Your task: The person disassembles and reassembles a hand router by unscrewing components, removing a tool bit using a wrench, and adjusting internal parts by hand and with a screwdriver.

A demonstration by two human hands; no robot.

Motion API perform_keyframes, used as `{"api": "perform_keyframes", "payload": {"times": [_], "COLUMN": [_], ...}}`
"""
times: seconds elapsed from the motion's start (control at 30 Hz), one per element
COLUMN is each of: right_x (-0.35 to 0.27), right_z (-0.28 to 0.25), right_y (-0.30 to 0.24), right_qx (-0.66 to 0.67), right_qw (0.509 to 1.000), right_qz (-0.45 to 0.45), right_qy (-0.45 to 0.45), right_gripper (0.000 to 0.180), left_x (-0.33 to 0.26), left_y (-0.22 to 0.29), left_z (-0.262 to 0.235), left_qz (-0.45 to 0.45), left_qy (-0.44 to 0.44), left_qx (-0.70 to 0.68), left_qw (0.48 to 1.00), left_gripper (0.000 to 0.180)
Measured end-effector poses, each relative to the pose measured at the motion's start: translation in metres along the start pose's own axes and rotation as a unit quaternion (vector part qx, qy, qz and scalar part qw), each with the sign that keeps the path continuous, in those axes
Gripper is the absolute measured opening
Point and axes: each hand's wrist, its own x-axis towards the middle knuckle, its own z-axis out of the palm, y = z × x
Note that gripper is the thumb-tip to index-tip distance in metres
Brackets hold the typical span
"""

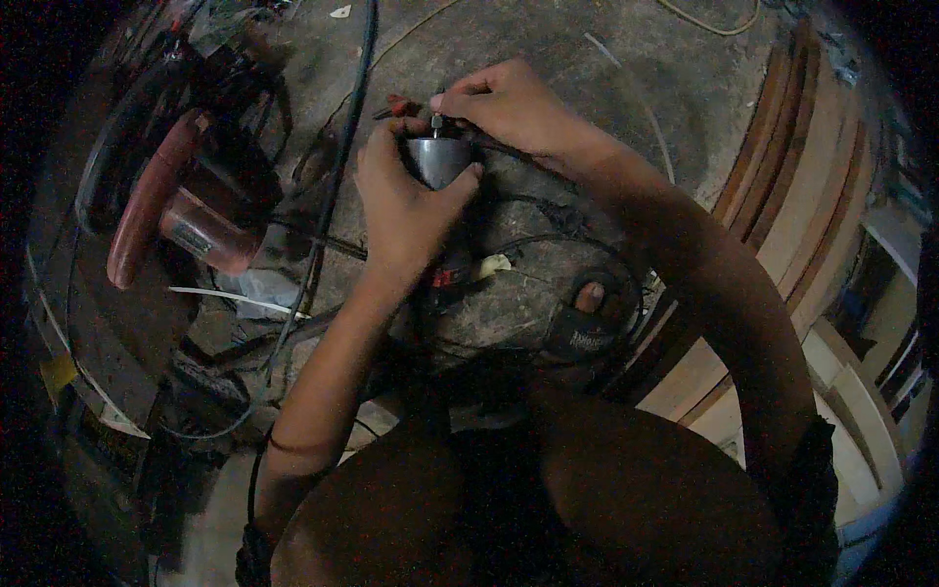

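I see right hand (509, 103) fingertips pinched narrow on small metal shaft (436, 121) atop grey cylindrical motor housing (439, 159). Left hand (403, 210) wrapped around housing, thumb along its right side. Housing held above dusty concrete floor (548, 59), black cables (337, 166) just beside. Red power tool (171, 210) lies well left; stacked wooden boards (802, 196) right.

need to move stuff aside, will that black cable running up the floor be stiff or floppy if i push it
Probably floppy: the black cable lies in a long loose curve across the floor. Likely light, being thin. It may snag, since other wires cross nearby.
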Motion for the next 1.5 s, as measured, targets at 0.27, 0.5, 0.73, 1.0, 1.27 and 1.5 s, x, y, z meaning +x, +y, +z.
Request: {"api": "perform_keyframes", "payload": {"times": [0.27,0.5,0.73,1.0,1.27,1.5], "right_x": [0.005,0.011,0.008,0.008,0.003,-0.003], "right_z": [0.006,0.011,0.022,0.025,0.014,0.013], "right_y": [0.007,0.014,0.012,0.005,0.019,0.014], "right_qx": [0.025,0.05,0.117,-0.035,0.028,0.115], "right_qw": [0.999,0.998,0.989,0.985,0.997,0.989], "right_qz": [0.004,0.019,0.011,-0.051,-0.016,0.072], "right_qy": [0.04,0.041,0.09,0.161,0.075,0.052], "right_gripper": [0.027,0.019,0.015,0.02,0.025,0.025], "left_x": [0.001,0.0,-0.002,-0.002,0.0,0.002], "left_y": [0.0,-0.003,-0.003,-0.003,-0.008,-0.015], "left_z": [0.001,-0.002,0.002,0.003,0.005,0.018], "left_qz": [0.027,0.021,0.013,0.037,0.037,-0.022], "left_qy": [-0.012,-0.032,-0.025,-0.011,-0.027,-0.052], "left_qx": [0.021,-0.001,-0.021,0.005,0.032,-0.022], "left_qw": [0.999,0.999,0.999,0.999,0.998,0.998], "left_gripper": [0.056,0.053,0.054,0.054,0.058,0.06]}}
